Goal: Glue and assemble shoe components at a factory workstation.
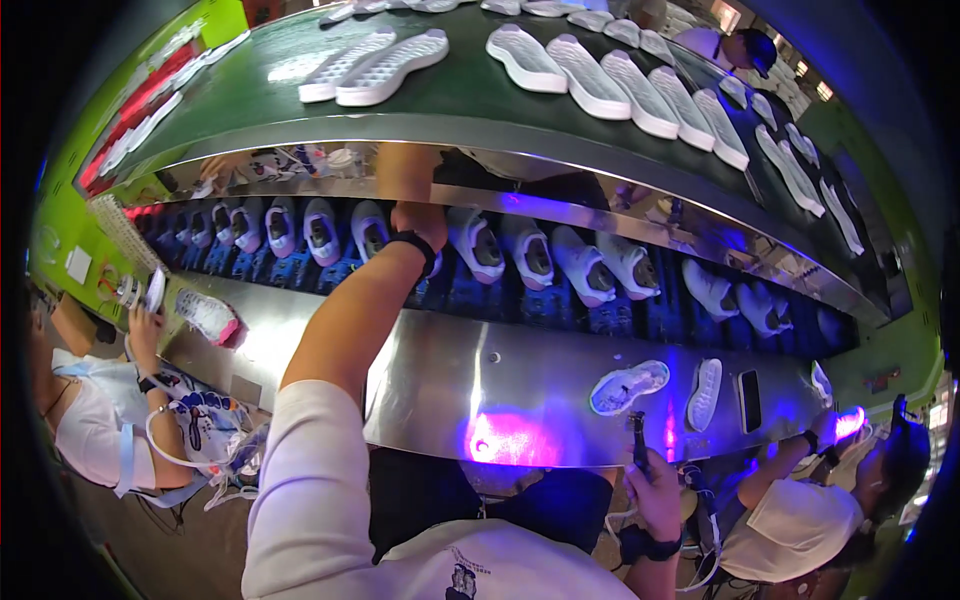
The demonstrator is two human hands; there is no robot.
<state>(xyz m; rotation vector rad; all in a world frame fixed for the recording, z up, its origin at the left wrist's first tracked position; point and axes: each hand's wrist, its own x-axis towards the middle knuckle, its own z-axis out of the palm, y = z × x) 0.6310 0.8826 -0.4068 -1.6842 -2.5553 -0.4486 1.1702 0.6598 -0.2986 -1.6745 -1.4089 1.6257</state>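
Note:
My left hand reaches up and away into the row of white shoes on the lower dark-blue belt, a black band on its wrist. Its fingers lie under the steel ledge, so whether it grips a shoe is hidden. Down by my lap, my right hand is closed around a thin dark tool that points up at the edge of the steel table. Just beyond the tool, a white shoe upper lies flat on that table.
A white sole and a black phone lie right of the upper. Violet light glows on the steel. White soles ride the upper green belt. One person works at my left, another at my right.

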